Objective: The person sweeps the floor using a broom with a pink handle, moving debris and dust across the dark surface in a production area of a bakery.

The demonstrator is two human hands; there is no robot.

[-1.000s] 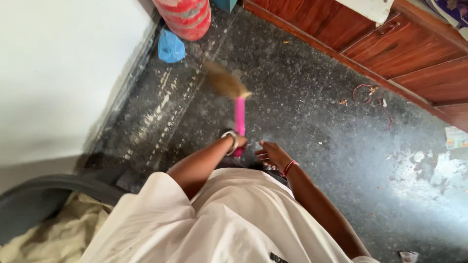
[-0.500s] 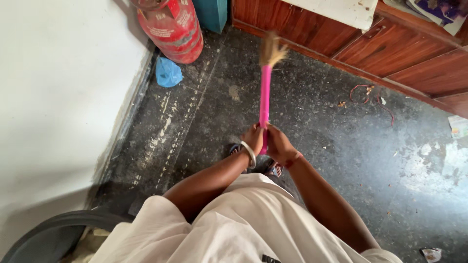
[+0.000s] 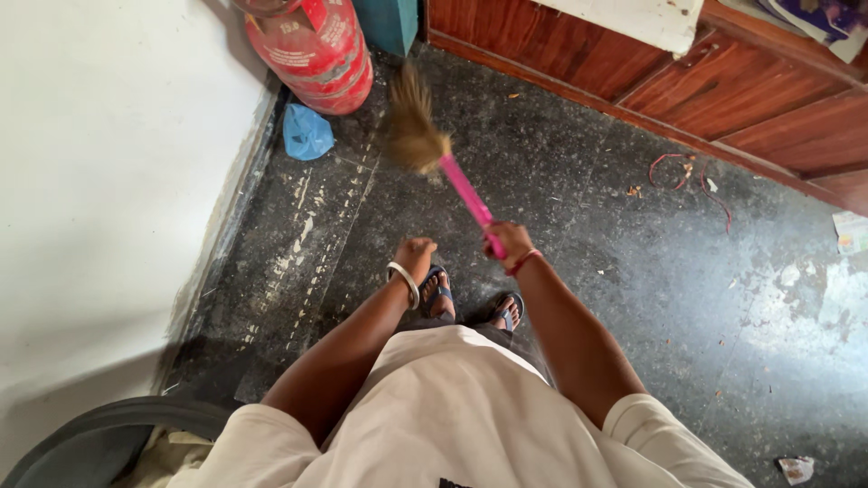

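Right hand [image 3: 508, 242] has the broom [image 3: 452, 172] by the low end of its pink handle, fingers wrapped tight round it. The handle slants up and to the left from that grip, and the straw-coloured bristle head is blurred, up over the dark floor [image 3: 615, 271] near the red gas cylinder [image 3: 315, 50]. Left hand [image 3: 416, 253] is off the broom, just beside it to the left, fingers curled in loosely and holding nothing, a pale bangle at the wrist. Below the hands, two feet in blue sandals [image 3: 470, 303] stand side by side on the floor. A crumpled blue bag [image 3: 306, 133] lies against the white wall [image 3: 108, 181], just below the cylinder. Over on the right, some red string [image 3: 674, 167] and scraps sit close to the wooden panel [image 3: 741, 90]. A dark curved rim shows at bottom left.
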